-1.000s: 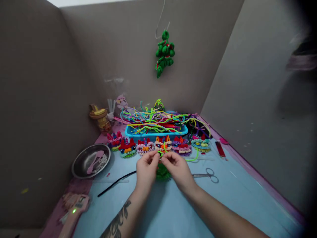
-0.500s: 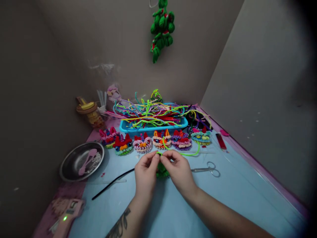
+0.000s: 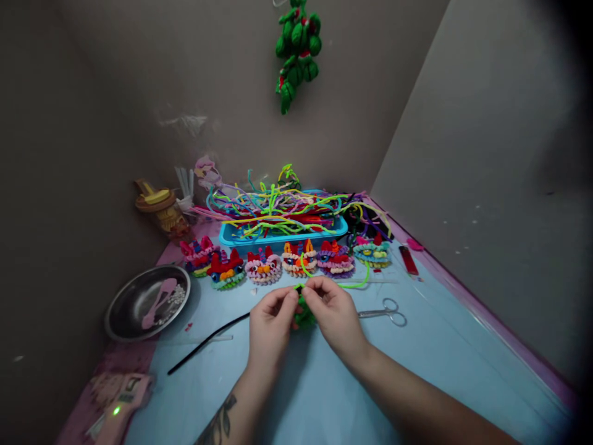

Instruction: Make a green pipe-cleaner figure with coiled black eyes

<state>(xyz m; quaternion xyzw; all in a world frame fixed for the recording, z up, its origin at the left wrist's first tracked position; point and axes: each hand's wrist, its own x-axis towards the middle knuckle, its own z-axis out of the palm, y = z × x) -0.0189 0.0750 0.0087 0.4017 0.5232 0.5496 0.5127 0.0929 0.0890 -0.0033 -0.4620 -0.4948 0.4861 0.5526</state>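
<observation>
Between my two hands is a green fuzzy piece (image 3: 304,313), partly hidden behind the fingers. My left hand (image 3: 272,318) pinches the upper edge of this work, thumb against fingertips. A bright lime pipe cleaner (image 3: 354,285) is pinched by my right hand (image 3: 332,309); its free length curves out behind the hand and loops back near the finished figures. From under my left hand a black pipe cleaner (image 3: 208,340) slants down to the left. Metal scissors (image 3: 389,313) lie beside my right hand, their blades partly hidden.
A blue tray (image 3: 283,238) heaped with coloured pipe cleaners stands at the back. Before it sit several colourful lion-like heads (image 3: 263,267). A metal bowl (image 3: 111,318) with a pink scoop and white beads is left, above a pink device (image 3: 121,405). Green figures (image 3: 296,59) hang on the wall.
The whole view has shifted slightly, so things appear a little further left. My fingertips have drawn slightly apart, showing a dark bit between them; both hands keep their pinch.
</observation>
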